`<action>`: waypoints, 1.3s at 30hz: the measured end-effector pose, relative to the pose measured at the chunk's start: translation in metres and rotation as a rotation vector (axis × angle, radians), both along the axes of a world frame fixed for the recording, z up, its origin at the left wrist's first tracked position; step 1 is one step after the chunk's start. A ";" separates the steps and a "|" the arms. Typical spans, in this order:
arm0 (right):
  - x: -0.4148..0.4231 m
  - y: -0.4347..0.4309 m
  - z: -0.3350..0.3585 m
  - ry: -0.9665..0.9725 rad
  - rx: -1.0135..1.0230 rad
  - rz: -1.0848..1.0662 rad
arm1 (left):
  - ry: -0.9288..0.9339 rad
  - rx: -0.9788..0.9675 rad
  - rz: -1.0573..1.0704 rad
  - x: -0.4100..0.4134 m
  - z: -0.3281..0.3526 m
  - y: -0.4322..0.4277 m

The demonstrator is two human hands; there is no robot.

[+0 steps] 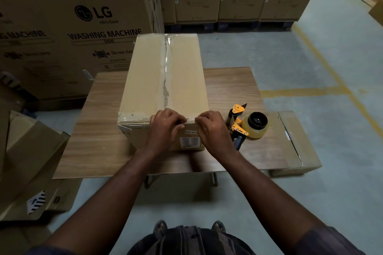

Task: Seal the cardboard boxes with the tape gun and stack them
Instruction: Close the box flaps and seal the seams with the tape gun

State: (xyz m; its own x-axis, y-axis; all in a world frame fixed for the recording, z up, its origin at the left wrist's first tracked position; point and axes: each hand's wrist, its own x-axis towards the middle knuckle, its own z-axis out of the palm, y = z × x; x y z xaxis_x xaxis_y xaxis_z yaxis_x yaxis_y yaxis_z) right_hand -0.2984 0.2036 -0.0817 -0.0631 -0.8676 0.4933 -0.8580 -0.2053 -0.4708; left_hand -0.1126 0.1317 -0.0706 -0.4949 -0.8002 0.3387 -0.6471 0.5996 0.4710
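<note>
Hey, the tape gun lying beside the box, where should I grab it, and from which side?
Probably by the dark handle of the tape gun, taken from the near side with the right hand. The handle points back toward you; the blade end points away and the tape roll bulges to the right.

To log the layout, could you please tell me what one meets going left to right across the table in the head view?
Left hand → right hand → tape gun → flat carton at the far right.

Wooden table, taped cardboard box at its middle, tape gun just right — lying sideways
</note>
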 end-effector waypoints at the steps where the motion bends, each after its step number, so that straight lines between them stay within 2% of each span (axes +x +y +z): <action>1: 0.003 0.002 0.000 0.018 0.011 -0.019 | -0.009 0.013 -0.006 0.001 -0.001 0.000; 6: 0.024 -0.001 0.011 0.080 0.079 -0.129 | -0.009 0.042 -0.091 0.009 0.002 -0.001; 11: 0.031 -0.020 0.013 0.116 0.106 -0.093 | 0.030 0.006 0.021 0.037 0.004 -0.011; 17: 0.039 -0.017 0.010 0.237 0.180 -0.175 | 0.024 0.086 -0.034 0.056 0.005 -0.016; 20: 0.055 -0.028 0.021 0.185 0.189 -0.139 | 0.020 0.071 -0.051 0.061 0.011 -0.018; 23: 0.072 -0.042 0.026 0.151 0.197 -0.073 | 0.018 0.020 0.024 0.086 0.012 -0.026; 27: 0.079 -0.043 0.015 0.130 0.208 -0.122 | -0.002 0.051 0.070 0.123 0.006 -0.033; 32: 0.099 -0.045 0.022 0.222 0.304 -0.169 | -0.009 0.114 -0.026 0.135 0.015 -0.038; 35: 0.122 -0.059 0.030 0.115 0.246 -0.075 | 0.021 0.086 0.022 0.144 0.015 -0.043; 39: 0.138 -0.067 0.020 0.124 0.256 -0.066 | 0.157 0.186 0.070 0.164 0.002 -0.047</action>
